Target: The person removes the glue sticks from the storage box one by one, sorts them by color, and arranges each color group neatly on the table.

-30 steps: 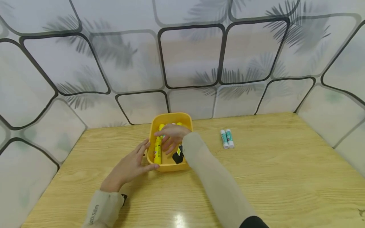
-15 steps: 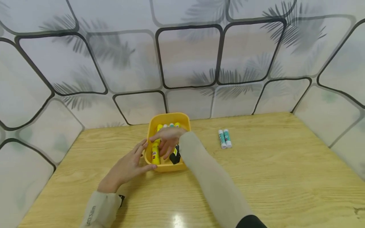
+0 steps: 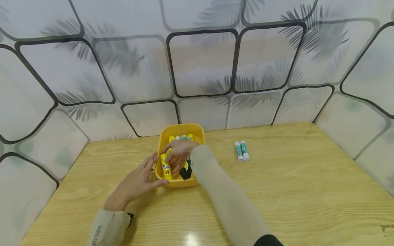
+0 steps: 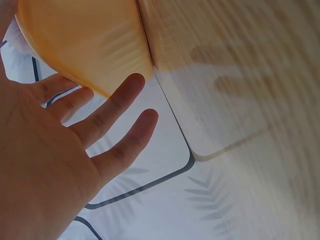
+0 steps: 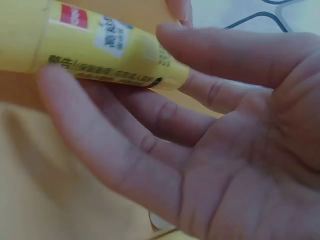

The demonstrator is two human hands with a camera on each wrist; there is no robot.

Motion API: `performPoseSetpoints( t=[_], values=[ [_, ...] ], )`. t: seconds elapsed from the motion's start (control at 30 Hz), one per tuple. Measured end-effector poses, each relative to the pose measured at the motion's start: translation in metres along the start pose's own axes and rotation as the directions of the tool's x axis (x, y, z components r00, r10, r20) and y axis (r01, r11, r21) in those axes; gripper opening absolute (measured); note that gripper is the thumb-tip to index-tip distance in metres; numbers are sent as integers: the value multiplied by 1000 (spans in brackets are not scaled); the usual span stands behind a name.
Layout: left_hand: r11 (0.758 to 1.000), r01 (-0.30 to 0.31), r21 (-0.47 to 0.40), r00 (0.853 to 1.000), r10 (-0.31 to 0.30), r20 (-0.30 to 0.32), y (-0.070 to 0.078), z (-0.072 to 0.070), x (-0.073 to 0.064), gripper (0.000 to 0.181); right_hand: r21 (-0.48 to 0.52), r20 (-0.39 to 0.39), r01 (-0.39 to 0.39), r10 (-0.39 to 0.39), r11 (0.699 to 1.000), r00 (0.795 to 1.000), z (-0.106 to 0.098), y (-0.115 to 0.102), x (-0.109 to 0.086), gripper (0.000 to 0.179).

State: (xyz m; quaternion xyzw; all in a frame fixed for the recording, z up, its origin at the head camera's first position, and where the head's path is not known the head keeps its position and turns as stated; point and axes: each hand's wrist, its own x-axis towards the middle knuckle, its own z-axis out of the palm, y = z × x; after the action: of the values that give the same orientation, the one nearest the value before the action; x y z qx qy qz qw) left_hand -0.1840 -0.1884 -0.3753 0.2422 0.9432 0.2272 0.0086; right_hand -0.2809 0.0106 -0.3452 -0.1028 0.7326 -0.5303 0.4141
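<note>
A yellow plastic bin [image 3: 182,127] stands on the wooden table near the back wall. My left hand [image 3: 140,179] is at its left front corner, thumb on the front rim and fingers extended along the side. In the left wrist view, two fingers stand apart from the bin wall. Inside the bin, my right hand [image 3: 179,150] holds a thick yellow glue stick [image 3: 167,168], thumb at one end and fingers under it in the right wrist view. Beside that hand lies a black object [image 3: 185,172] with a yellow-white label. Several smaller sticks, including a white-capped one [image 3: 177,138], show at the bin's back.
Two teal-and-white glue sticks [image 3: 244,150] lie side by side on the table [image 3: 292,184], right of the bin. A patterned wall covering [image 3: 203,65] rises directly behind the table and along both sides.
The thick yellow glue stick has turned, its near end now tilted to the right and its label facing up. My right hand's fingers have drawn in around it. My left hand stays at the bin.
</note>
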Motion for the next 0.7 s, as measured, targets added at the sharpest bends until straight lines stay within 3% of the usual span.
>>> performPoseSetpoints(
  t=[0.27,0.47,0.7],
  values=[
    [1000,-8,-17,1000,8,-4,-2,1,-2,90,-37,-4,55,-55,998,998,2,-1,-3,33],
    [1000,9,-18,1000,-9,1,-3,4,-2,92,-68,-83,117,-122,991,989,-2,-4,-7,37],
    [999,25,-23,1000,-25,4,-3,3,-1,93,-102,-133,129,-142,986,981,-10,-8,-16,40]
  ],
)
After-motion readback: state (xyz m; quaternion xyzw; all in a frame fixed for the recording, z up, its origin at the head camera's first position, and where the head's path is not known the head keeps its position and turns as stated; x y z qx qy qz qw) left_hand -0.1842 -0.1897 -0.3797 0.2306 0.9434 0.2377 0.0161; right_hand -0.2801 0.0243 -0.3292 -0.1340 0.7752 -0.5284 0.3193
